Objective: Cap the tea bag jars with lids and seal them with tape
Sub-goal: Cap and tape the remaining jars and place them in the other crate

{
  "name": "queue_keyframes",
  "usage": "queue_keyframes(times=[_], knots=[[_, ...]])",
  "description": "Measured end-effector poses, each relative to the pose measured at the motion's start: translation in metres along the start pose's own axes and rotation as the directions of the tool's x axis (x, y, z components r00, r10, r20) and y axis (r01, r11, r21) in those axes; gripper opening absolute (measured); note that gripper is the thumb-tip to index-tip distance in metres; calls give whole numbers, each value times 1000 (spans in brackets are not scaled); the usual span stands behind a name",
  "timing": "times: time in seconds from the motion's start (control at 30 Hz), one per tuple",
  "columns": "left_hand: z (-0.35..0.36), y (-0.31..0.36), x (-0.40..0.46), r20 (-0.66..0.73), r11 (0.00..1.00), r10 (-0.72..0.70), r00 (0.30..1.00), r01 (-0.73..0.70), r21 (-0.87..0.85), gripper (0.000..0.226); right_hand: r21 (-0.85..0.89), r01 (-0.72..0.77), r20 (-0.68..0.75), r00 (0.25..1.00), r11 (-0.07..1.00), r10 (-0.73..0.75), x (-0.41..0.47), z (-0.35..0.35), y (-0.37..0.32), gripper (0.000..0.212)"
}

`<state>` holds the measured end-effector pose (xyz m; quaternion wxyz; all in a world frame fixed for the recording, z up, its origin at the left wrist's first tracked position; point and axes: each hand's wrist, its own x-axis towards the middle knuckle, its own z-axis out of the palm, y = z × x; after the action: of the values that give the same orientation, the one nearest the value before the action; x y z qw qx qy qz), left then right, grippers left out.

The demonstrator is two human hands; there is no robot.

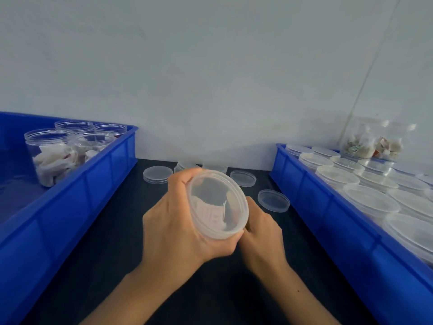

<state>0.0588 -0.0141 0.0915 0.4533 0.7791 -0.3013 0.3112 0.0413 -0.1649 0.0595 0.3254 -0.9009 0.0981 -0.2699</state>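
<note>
My left hand [178, 221] and right hand [260, 233] clamp a lidded jar [218, 205]; four open jars [70, 146] still need lids, tape unseen.

My dark worktop [112, 249] carries two blue crates [77, 195] [351, 226]; between them, loose clear lids [273, 200] lie near the wall.

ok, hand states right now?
Left hand: grips the capped jar.
Right hand: fingers curled at the jar's lower rim; contact hidden, cannot tell.
</note>
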Motion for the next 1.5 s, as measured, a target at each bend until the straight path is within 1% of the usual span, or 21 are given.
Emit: queue_keyframes(times=[0.13,0.23,0.33,0.43,0.5,0.57,0.6,0.63,0.67,0.7,0.73,0.77,0.83,0.93,1.0,1.13,1.23,1.3,1.37,1.43,1.5], knots=[[1,-5,0,-43,997,-34,998,31,-67,91,-55,-9,44,999,998,11,4,4,10,17],[-3,-13,3,-107,982,-124,986,107,-157,93,-202,52,29,998,978,-47,6,10,16,32],[-6,-24,6,-160,953,-218,963,175,-248,91,-325,155,78,987,933,-137,4,24,19,45],[-6,-35,6,-200,925,-286,937,216,-311,88,-344,282,152,958,896,-243,2,37,21,39],[-6,-41,6,-210,905,-322,923,234,-356,88,-332,306,234,943,892,-236,0,44,24,32],[-5,-44,7,-189,876,-341,921,239,-418,86,-353,304,309,931,885,-196,0,48,28,35],[-4,-46,8,-171,862,-344,923,239,-447,86,-282,278,297,935,918,-192,0,48,28,35],[-3,-47,9,-150,846,-347,926,240,-475,87,-144,220,249,952,965,-180,0,44,24,32],[-2,-48,10,-124,829,-348,929,243,-503,88,61,130,201,970,990,-139,0,39,17,30],[-1,-50,12,-90,813,-345,934,250,-526,89,296,28,187,978,955,-87,2,34,11,31],[0,-50,13,-53,802,-337,940,257,-540,91,492,-62,215,975,868,-53,4,28,6,35],[1,-50,14,-17,795,-324,946,263,-548,91,608,-103,248,967,788,-65,5,22,1,42],[5,-49,13,41,773,-316,948,282,-568,89,708,-101,305,937,699,-173,4,16,-10,45],[12,-44,9,75,745,-347,935,323,-583,78,779,-100,313,918,619,-245,1,13,-26,44],[14,-45,7,106,725,-355,929,345,-596,70,793,-116,304,926,598,-224,0,10,-30,46],[19,-47,3,158,710,-344,926,366,-601,69,817,-184,311,939,546,-148,0,5,-32,43],[17,-41,5,164,736,-313,935,348,-580,62,850,-272,351,931,450,-100,1,-3,-37,37],[12,-30,10,155,735,-289,945,323,-596,62,872,-282,343,935,401,-88,0,-14,-45,39],[6,-12,17,129,716,-264,956,284,-637,68,877,-231,293,952,421,-88,0,-30,-54,45],[3,13,23,113,701,-209,971,229,-676,85,841,-161,234,969,516,-79,-3,-55,-67,39],[5,44,31,103,651,-184,978,199,-732,90,773,-66,172,979,631,-109,-5,-89,-77,34]])
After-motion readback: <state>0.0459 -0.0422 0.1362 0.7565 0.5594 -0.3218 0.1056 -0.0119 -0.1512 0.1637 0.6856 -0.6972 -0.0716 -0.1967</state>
